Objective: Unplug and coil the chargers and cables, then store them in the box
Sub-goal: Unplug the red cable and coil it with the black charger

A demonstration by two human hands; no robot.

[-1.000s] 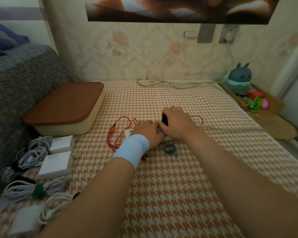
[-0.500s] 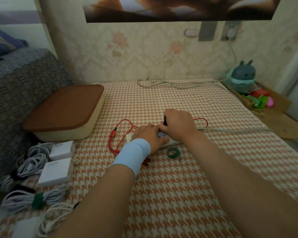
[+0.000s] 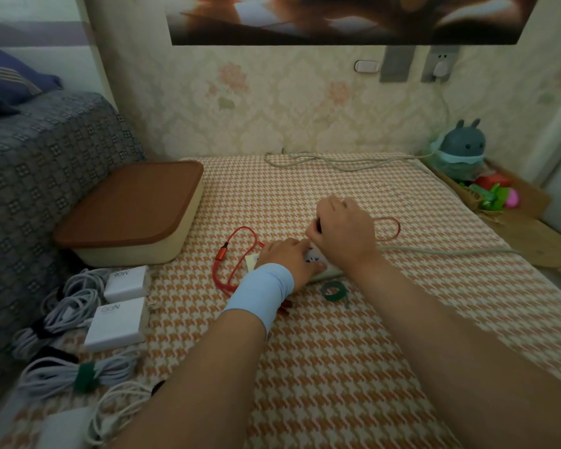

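Both hands worked one white power strip (image 3: 329, 270): the left hand (image 3: 289, 259) pressed it flat, likely as an anchor, while the right hand (image 3: 340, 233) pinched a dark plug (image 3: 319, 225) above. A thin red cable (image 3: 237, 254) trailed left of that pinch, and the lidded cream box (image 3: 133, 215) sat farther left.

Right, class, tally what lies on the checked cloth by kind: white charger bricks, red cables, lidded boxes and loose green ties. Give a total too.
White charger bricks: 3 (the lowest one is blurred)
Red cables: 1 (partly hidden)
Lidded boxes: 1
Loose green ties: 1
Total: 6
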